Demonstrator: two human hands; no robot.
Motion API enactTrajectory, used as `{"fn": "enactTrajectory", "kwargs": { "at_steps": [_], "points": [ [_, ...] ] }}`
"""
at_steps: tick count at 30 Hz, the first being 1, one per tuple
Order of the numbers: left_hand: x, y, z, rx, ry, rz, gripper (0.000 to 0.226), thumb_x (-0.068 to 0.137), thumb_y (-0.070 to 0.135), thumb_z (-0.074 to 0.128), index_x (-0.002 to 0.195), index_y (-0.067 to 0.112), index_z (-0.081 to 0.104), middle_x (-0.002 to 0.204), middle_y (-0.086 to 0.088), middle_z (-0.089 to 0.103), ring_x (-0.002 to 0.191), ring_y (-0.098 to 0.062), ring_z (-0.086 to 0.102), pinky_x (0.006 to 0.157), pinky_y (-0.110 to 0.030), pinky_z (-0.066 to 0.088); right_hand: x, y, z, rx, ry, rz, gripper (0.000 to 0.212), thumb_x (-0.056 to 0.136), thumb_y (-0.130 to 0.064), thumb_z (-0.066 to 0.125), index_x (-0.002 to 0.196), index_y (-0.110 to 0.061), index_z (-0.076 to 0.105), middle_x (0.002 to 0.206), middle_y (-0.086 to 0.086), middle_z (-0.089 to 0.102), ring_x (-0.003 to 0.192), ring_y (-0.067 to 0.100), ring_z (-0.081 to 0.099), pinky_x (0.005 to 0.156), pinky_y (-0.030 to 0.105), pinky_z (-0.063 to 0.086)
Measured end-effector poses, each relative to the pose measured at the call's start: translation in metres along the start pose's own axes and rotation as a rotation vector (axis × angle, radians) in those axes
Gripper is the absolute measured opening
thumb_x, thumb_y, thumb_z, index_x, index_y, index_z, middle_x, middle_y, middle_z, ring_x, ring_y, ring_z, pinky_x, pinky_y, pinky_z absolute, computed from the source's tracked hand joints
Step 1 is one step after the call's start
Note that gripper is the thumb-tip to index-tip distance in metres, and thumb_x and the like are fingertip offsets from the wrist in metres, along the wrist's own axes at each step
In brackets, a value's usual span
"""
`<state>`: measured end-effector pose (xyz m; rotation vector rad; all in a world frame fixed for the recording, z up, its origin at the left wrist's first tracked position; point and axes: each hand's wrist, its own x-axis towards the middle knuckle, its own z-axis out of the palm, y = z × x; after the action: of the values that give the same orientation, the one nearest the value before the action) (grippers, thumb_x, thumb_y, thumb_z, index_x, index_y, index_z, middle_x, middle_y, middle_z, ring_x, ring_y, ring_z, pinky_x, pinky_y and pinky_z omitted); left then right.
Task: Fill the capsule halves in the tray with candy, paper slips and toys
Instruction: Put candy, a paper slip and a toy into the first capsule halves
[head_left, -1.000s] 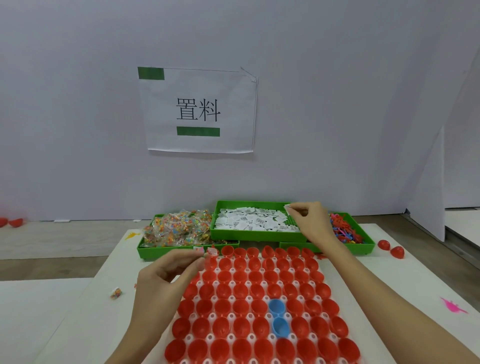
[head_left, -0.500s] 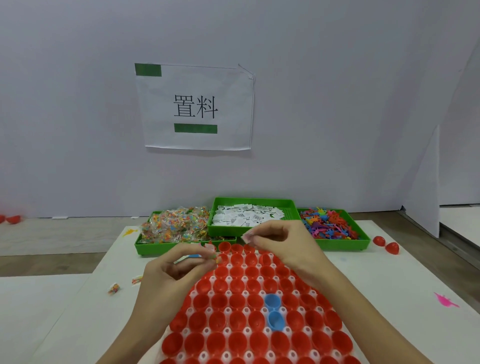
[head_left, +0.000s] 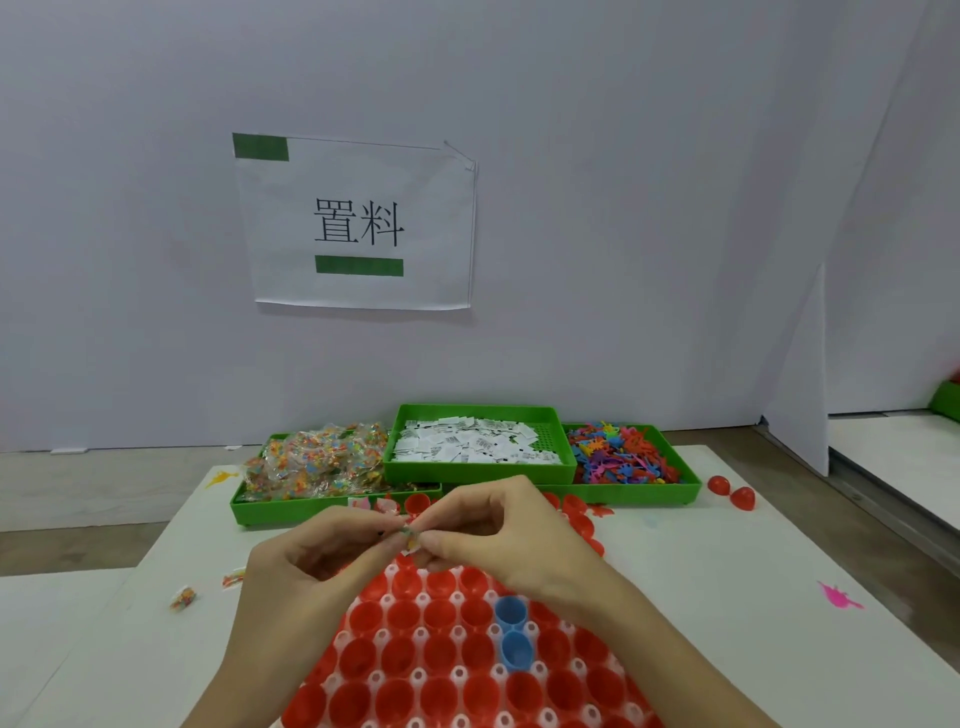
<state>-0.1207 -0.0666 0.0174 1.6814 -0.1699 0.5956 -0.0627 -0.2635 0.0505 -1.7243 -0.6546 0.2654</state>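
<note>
Where the two hands meet above the far part of the tray (head_left: 384, 636), the left hand (head_left: 311, 566) and the right hand (head_left: 511, 538) both pinch one small item (head_left: 410, 535) between fingertips; what it is I cannot tell. Under them the tray holds rows of red capsule halves (head_left: 439, 616) and two blue ones (head_left: 511, 631). Behind, three green bins stand side by side: candy (head_left: 317, 460) at left, paper slips (head_left: 472, 441) in the middle, toys (head_left: 618, 454) at right. Two loose red halves (head_left: 732, 491) lie on the table (head_left: 727, 571) near the toys.
</note>
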Motion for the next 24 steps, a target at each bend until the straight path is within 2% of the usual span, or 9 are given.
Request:
{"fn": "enactTrajectory", "kwargs": {
  "at_steps": [3,7,10,12,14,17,21,24],
  "points": [
    [0.001,-0.001,-0.002,-0.010,0.019,-0.056,0.027,0.070,0.015,0.086,0.088,0.034,0.082,0.089,0.001,0.080,0.083,-0.011,0.076,0.074,-0.014,0.058,0.001,0.001,-0.019,-0.129,0.053,-0.015,0.013,0.094,-0.020,0.074,0.105,-0.024,0.080,0.096,-0.004,0.079,0.089,0.010,0.076,0.083,0.020,0.059],
    [0.002,-0.001,-0.005,-0.018,0.008,-0.075,0.030,0.072,0.015,0.084,0.092,0.036,0.082,0.090,0.001,0.080,0.085,-0.011,0.076,0.076,-0.013,0.057,0.015,0.024,-0.068,-0.387,0.401,-0.011,0.015,0.096,-0.015,0.069,0.107,-0.022,0.077,0.095,-0.010,0.077,0.088,0.005,0.072,0.087,0.029,0.060],
    [0.003,-0.001,-0.008,-0.014,-0.009,-0.086,0.026,0.074,0.012,0.083,0.089,0.032,0.083,0.093,0.002,0.080,0.086,-0.012,0.076,0.076,-0.014,0.057,0.026,0.050,-0.110,-0.592,0.644,0.066,0.020,0.098,-0.007,0.064,0.111,-0.015,0.077,0.106,-0.002,0.077,0.093,0.009,0.069,0.092,0.026,0.055],
    [0.003,-0.001,-0.009,-0.001,-0.025,-0.083,0.025,0.075,0.011,0.083,0.088,0.031,0.083,0.094,0.003,0.080,0.087,-0.012,0.076,0.076,-0.014,0.058,0.030,0.066,-0.134,-0.712,0.746,0.098,0.021,0.098,-0.005,0.064,0.112,-0.012,0.077,0.110,0.004,0.076,0.095,0.015,0.068,0.092,0.029,0.053],
    [0.004,-0.002,-0.009,0.002,-0.026,-0.079,0.024,0.075,0.010,0.083,0.088,0.031,0.083,0.094,0.002,0.080,0.087,-0.012,0.076,0.076,-0.014,0.058,0.032,0.080,-0.148,-0.829,0.772,0.131,0.020,0.096,-0.008,0.068,0.113,-0.012,0.078,0.112,0.008,0.076,0.097,0.022,0.069,0.090,0.031,0.052],
    [0.006,-0.004,-0.010,-0.004,-0.017,-0.072,0.023,0.075,0.013,0.083,0.089,0.031,0.083,0.093,0.002,0.080,0.087,-0.012,0.076,0.076,-0.015,0.058,0.032,0.096,-0.156,-0.889,0.754,0.171,0.023,0.091,-0.016,0.077,0.114,-0.012,0.079,0.111,0.010,0.076,0.100,0.025,0.069,0.086,0.026,0.047],
    [0.007,-0.006,-0.011,0.012,-0.012,-0.057,0.024,0.074,0.014,0.083,0.089,0.033,0.082,0.091,0.002,0.080,0.084,-0.012,0.076,0.075,-0.015,0.058,0.033,0.109,-0.155,-0.926,0.682,0.206,0.028,0.089,-0.019,0.079,0.116,-0.011,0.078,0.114,0.009,0.075,0.108,0.027,0.065,0.096,0.035,0.053],
    [0.007,-0.007,-0.011,0.039,-0.023,-0.043,0.023,0.073,0.015,0.082,0.087,0.034,0.082,0.088,0.001,0.080,0.082,-0.013,0.076,0.074,-0.015,0.058,0.034,0.112,-0.156,-0.911,0.717,0.217,0.024,0.087,-0.014,0.080,0.110,-0.008,0.079,0.111,0.010,0.075,0.105,0.025,0.067,0.094,0.035,0.054]
  ]
}}
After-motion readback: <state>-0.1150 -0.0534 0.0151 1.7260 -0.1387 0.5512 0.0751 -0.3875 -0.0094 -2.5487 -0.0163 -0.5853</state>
